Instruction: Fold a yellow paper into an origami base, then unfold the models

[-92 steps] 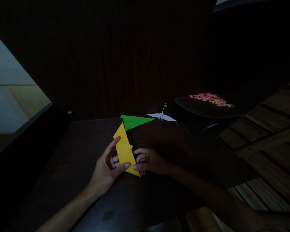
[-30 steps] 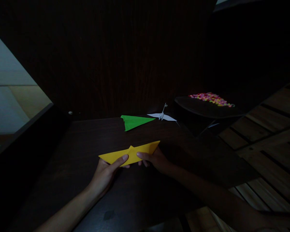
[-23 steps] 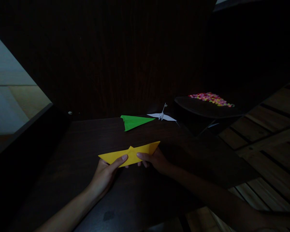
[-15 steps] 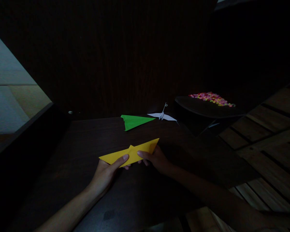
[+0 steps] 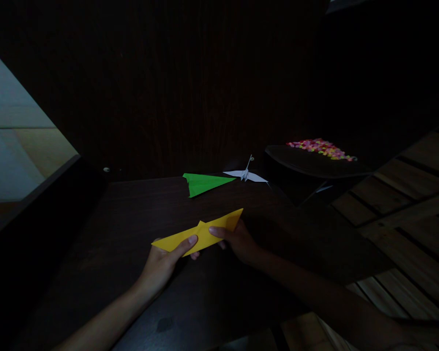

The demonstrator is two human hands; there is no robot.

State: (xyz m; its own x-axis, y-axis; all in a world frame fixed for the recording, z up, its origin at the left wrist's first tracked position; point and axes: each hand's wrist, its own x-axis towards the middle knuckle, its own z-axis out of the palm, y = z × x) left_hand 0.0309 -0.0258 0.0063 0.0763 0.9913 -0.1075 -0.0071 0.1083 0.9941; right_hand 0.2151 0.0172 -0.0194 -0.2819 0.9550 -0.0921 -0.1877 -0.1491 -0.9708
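Observation:
A yellow paper boat point(image 5: 204, 237) is held between my two hands above the dark wooden surface. My left hand point(image 5: 168, 258) grips its left half, thumb flat on the near side and fingers behind and below. My right hand point(image 5: 238, 240) pinches the right half in the same way, its thumb close to the boat's middle peak. Beyond the boat lies a green paper plane point(image 5: 208, 185) with its nose to the right. A white paper crane point(image 5: 246, 175) with spread wings rests just past that nose.
A dark curved shelf point(image 5: 296, 163) at the right bears a heap of small pink, red and yellow pieces point(image 5: 322, 148). Behind the surface rises a dark wooden panel point(image 5: 190, 97). A raised side board point(image 5: 32, 197) runs along the left. Wooden slats point(image 5: 406, 234) show at the lower right.
The yellow paper boat and both my hands have shifted very slightly to the right. My grip on it stays the same, and the green plane and white crane have not moved.

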